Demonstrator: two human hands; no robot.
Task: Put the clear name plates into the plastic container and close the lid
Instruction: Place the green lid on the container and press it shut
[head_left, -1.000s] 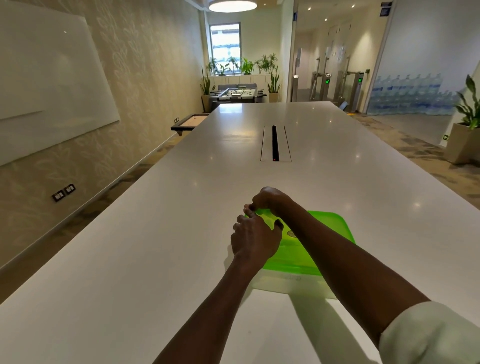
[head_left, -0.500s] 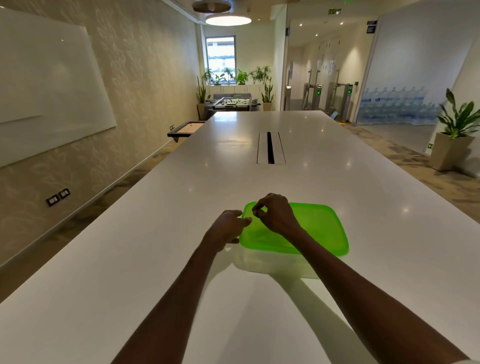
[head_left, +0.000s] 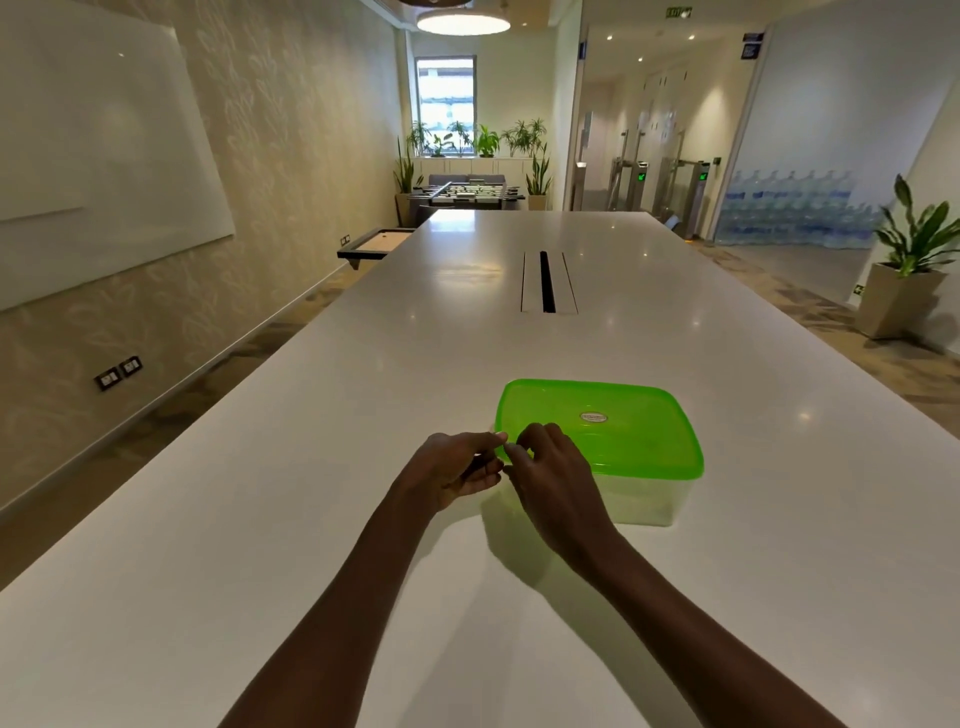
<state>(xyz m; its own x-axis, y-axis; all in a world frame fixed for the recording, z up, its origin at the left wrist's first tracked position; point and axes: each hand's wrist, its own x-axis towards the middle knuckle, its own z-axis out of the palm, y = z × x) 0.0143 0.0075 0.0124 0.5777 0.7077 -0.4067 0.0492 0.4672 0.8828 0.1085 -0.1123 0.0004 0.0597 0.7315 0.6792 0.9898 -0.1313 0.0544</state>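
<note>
One plastic container is seen on the white table, just right of centre, with its green lid laid flat over the clear body. No name plates can be made out through the walls; whether they are inside cannot be told. Both hands are gathered at the lid's near-left corner, at about 8 o'clock on the lid. The left hand is held beside that corner with its fingers curled and the thumb and fingertips drawn toward the rim; whether the rim is actually pinched cannot be told. The right hand is set over the same corner from 6 o'clock, its fingers bent down against the lid's edge, apparently pressing it.

The lid is judged to be on, with sealing of this corner the step in hand. A false close is the main risk: if only this corner is pressed, the far edge at 12 o'clock and the right side at 3 o'clock could be left unseated. The light container could also be slid across the glossy top by an off-centre push.

Farther out, a cable slot is seen at 12 o'clock and a potted plant at 2 o'clock.
</note>
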